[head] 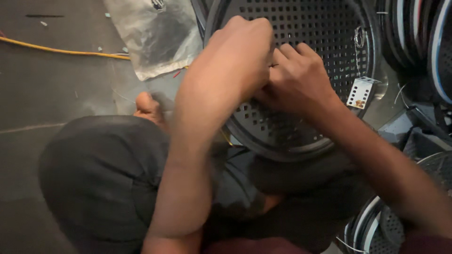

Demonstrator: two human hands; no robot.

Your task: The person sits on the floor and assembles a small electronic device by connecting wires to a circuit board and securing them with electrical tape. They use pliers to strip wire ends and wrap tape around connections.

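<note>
I judge the main risk to be a slip: both hands crowd one spot on the round, dark perforated metal grille [306, 28], which rests tilted on my lap, and a jerk could scrape fingers on its holes. My left hand [235, 56] is clenched, knuckles up, forearm rising steeply. My right hand [299, 80] pinches something too small to tell, fingers curled against the mesh.
</note>
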